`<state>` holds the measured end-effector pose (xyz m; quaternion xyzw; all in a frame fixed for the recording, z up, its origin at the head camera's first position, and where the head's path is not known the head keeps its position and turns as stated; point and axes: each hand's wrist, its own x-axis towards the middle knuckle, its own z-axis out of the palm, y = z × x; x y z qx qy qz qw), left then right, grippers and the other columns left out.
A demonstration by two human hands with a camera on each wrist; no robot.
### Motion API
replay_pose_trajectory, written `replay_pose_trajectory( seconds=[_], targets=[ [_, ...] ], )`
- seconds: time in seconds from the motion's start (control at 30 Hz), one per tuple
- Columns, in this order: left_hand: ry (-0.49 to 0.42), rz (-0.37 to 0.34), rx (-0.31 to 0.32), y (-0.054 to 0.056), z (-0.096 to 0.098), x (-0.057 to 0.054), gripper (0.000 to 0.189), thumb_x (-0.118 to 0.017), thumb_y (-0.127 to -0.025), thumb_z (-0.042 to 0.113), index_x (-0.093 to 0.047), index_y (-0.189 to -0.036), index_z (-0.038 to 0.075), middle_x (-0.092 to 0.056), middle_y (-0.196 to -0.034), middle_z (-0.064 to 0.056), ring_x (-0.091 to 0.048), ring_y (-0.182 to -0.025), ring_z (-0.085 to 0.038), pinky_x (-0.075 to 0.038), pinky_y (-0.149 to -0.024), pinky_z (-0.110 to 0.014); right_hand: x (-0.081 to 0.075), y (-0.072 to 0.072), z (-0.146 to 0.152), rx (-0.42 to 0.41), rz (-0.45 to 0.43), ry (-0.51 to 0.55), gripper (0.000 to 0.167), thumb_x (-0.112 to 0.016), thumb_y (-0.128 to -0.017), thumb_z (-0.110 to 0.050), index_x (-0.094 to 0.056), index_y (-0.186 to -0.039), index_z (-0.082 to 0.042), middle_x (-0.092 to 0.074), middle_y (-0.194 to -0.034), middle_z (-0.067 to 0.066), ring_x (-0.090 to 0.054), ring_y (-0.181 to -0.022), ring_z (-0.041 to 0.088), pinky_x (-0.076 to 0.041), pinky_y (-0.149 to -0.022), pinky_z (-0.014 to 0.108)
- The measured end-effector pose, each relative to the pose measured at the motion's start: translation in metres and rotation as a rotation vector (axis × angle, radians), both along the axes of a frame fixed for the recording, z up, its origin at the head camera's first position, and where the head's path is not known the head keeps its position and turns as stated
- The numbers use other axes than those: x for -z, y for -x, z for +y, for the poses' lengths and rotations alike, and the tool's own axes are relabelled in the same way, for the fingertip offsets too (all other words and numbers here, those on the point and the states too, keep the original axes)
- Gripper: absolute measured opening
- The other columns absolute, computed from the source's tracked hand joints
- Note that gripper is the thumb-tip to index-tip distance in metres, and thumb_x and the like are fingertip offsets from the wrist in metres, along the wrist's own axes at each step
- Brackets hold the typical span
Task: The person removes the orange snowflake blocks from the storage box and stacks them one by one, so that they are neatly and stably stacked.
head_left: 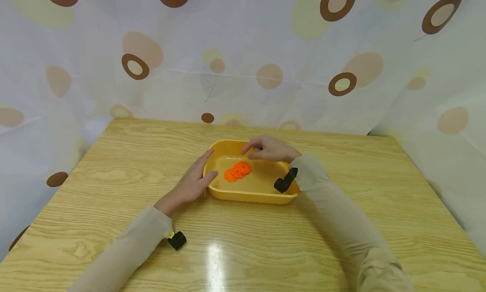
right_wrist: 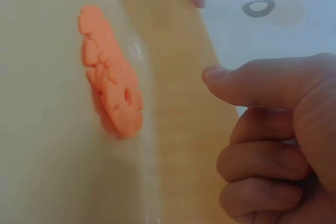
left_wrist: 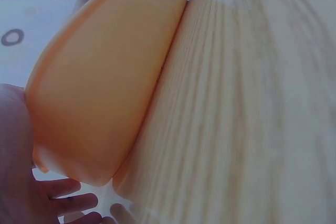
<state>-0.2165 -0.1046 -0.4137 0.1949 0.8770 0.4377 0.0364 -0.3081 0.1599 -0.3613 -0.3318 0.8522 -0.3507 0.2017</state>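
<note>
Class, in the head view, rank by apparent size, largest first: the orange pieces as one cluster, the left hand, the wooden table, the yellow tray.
1. wooden table
2. yellow tray
3. left hand
4. orange pieces, as one cluster
No two look alike here.

Table (head_left: pixel 114 178), tray (head_left: pixel 254 197) on it, pieces (head_left: pixel 237 171) inside, left hand (head_left: pixel 191 180) at left end, right hand (head_left: pixel 271 149) at far side
</note>
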Motion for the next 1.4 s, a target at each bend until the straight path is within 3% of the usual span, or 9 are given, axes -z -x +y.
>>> replay_pose_trajectory(
  seconds=[0.23,0.37,0.73,1.4],
  targets=[
    [0.005,0.006,0.0,0.0,0.0,0.001,0.065,-0.047,-0.101,0.024,-0.015,-0.155,0.008,-0.019,-0.159,-0.018,-0.018,-0.146,-0.036,-0.017,-0.118,-0.054,0.009,0.005,-0.003,-0.068,-0.03,-0.027,0.027,-0.061,-0.092,-0.004,-0.068,-0.118,-0.003,-0.032,-0.05,-0.005,-0.027,-0.045,0.01,-0.032,-0.052,0.022],
    [0.001,0.002,0.0,0.0,0.0,0.001,0.065,-0.046,-0.101,0.026,-0.014,-0.155,0.011,-0.018,-0.16,-0.016,-0.018,-0.147,-0.035,-0.017,-0.117,-0.055,0.012,0.005,-0.004,-0.096,-0.003,-0.072,0.028,-0.061,-0.091,-0.004,-0.069,-0.117,-0.002,-0.032,-0.048,-0.006,-0.029,-0.045,0.008,-0.031,-0.052,0.021],
    [0.004,-0.001,0.002,-0.002,0.0,0.0,0.065,-0.046,-0.101,0.027,-0.014,-0.156,0.012,-0.018,-0.16,-0.015,-0.018,-0.146,-0.035,-0.017,-0.117,-0.055,0.017,0.002,-0.008,-0.09,0.077,-0.2,0.036,-0.07,-0.086,-0.009,-0.067,-0.121,-0.004,-0.036,-0.052,-0.006,-0.033,-0.047,0.007,-0.029,-0.052,0.02],
    [0.004,0.002,0.003,-0.001,0.0,-0.002,0.066,-0.046,-0.101,0.026,-0.013,-0.156,0.01,-0.018,-0.16,-0.017,-0.018,-0.146,-0.037,-0.016,-0.117,-0.056,0.021,0.002,-0.01,-0.101,0.112,-0.245,0.039,-0.07,-0.085,-0.009,-0.064,-0.122,0.003,-0.033,-0.054,-0.006,-0.027,-0.05,0.007,-0.028,-0.055,0.022]
  ],
)
